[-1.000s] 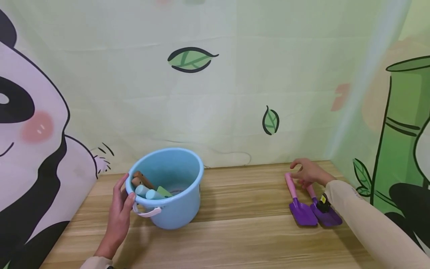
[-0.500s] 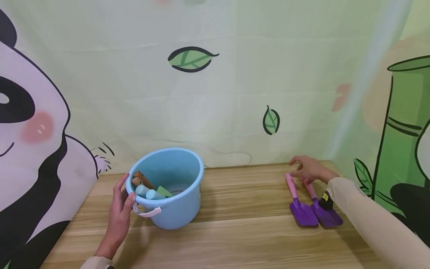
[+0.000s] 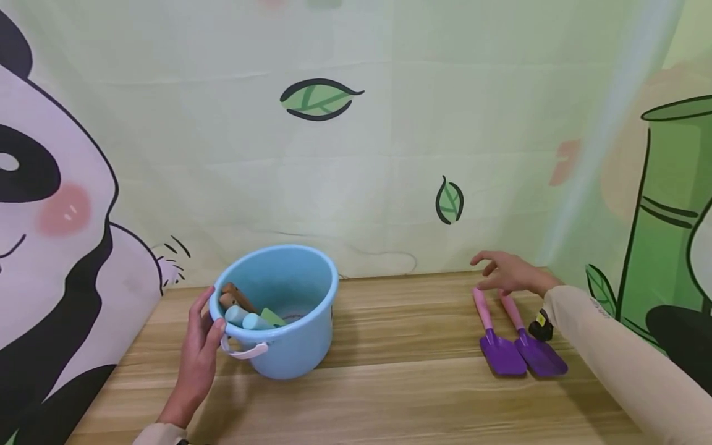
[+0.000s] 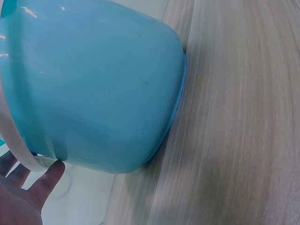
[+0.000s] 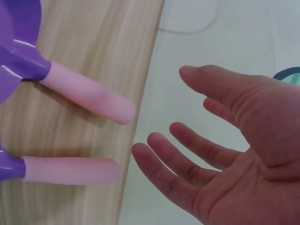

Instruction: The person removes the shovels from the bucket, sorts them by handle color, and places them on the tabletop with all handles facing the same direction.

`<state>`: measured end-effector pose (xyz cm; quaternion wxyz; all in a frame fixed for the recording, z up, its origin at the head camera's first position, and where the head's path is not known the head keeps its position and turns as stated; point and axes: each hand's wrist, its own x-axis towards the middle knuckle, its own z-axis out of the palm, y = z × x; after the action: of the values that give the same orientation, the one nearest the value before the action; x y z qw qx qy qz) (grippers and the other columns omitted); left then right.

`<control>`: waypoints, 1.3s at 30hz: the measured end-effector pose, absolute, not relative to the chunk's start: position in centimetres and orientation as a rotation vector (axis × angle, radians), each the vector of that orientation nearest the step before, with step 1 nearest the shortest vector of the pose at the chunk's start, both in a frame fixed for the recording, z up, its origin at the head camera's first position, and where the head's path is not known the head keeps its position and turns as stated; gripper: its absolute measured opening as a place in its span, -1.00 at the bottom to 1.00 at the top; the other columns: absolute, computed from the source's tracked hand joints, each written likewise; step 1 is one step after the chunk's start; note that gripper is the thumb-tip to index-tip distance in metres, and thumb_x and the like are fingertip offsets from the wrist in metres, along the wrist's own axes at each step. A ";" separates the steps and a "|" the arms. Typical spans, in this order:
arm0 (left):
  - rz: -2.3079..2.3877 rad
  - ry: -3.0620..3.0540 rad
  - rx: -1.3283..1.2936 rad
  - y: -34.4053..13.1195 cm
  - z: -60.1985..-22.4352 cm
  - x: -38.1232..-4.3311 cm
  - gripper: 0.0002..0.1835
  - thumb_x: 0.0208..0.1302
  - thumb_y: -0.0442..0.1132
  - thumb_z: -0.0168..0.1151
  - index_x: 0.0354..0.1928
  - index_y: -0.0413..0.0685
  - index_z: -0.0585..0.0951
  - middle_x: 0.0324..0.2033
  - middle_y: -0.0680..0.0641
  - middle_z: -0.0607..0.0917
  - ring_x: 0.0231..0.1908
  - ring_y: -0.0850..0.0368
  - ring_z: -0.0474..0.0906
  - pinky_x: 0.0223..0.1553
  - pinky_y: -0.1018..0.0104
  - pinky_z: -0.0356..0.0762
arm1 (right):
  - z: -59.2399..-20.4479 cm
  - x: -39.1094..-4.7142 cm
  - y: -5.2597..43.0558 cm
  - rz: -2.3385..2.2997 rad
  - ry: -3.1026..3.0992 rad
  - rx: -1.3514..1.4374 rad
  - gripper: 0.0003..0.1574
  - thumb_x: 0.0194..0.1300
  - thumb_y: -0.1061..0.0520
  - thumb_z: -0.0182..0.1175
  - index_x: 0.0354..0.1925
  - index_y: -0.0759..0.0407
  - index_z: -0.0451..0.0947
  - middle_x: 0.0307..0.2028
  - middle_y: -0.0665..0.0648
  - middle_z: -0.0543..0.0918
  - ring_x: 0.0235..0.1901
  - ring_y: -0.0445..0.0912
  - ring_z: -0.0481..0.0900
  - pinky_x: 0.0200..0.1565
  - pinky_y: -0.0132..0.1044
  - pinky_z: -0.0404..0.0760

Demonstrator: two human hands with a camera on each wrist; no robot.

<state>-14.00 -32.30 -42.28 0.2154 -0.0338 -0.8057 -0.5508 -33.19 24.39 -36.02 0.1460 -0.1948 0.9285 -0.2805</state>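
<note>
A light blue bucket (image 3: 295,355) stands on the wooden table, left of the middle. My left hand (image 3: 196,355) holds its left rim, thumb on the near side, beside the white handle (image 4: 13,136). Inside lie brown pieces (image 3: 238,296), light blue rounded ends (image 3: 256,322) and a green piece (image 3: 272,317); their lower parts are hidden. To the right, two toy shovels with purple blades, a left shovel (image 3: 502,355) and a right shovel (image 3: 541,356), lie side by side. Over their pink handles hovers my right hand (image 3: 514,273), fingers spread and holding nothing; the right wrist view shows a gap.
Behind the table (image 3: 389,395) hangs a pale green cloth backdrop (image 3: 378,142) printed with leaves, a panda and bamboo. It meets the table's back edge just beyond the bucket and the shovel handles. Bare tabletop lies between bucket and shovels.
My right hand has risen slightly off the shovel handles, and its fingers have opened out. The shovels, the bucket and my left hand stay practically in place.
</note>
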 end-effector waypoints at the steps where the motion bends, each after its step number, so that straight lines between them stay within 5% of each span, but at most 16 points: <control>1: -1.528 -2.236 -0.092 -32.3 -42.3 -14.0 -0.37 0.65 -0.12 -0.13 0.63 0.28 -0.02 0.55 -0.23 0.17 0.47 -0.36 0.18 0.22 -0.25 0.33 | -35.8 -33.1 24.3 -0.805 2.672 -0.581 -0.28 0.36 0.15 0.36 0.37 0.26 0.32 0.18 0.61 0.50 -0.46 -0.03 0.64 -0.33 -0.07 0.73; 15: -1.528 -2.228 -0.103 -32.3 -42.4 -14.1 -0.37 0.65 -0.12 -0.13 0.63 0.29 -0.02 0.57 -0.19 0.15 0.48 -0.36 0.16 0.23 -0.27 0.33 | -33.9 -32.9 22.7 -0.771 2.629 -0.774 -0.25 0.34 0.16 0.39 0.39 0.22 0.32 0.21 0.56 0.50 0.03 0.32 0.67 -0.19 -0.04 0.74; 39: -1.501 -2.234 -0.092 -32.6 -42.7 -14.4 -0.38 0.65 -0.11 -0.13 0.63 0.32 0.00 0.55 -0.16 0.19 0.47 -0.33 0.19 0.23 -0.24 0.35 | -31.1 -32.9 19.5 -0.757 2.661 -0.930 -0.25 0.35 0.12 0.39 0.41 0.13 0.34 0.22 0.44 0.53 0.04 0.25 0.69 0.05 0.11 0.68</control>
<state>-14.38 -32.61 -42.75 0.2225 -0.0332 -0.8087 -0.5435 -32.89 19.54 -31.05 0.1112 -0.3167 0.9060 -0.2578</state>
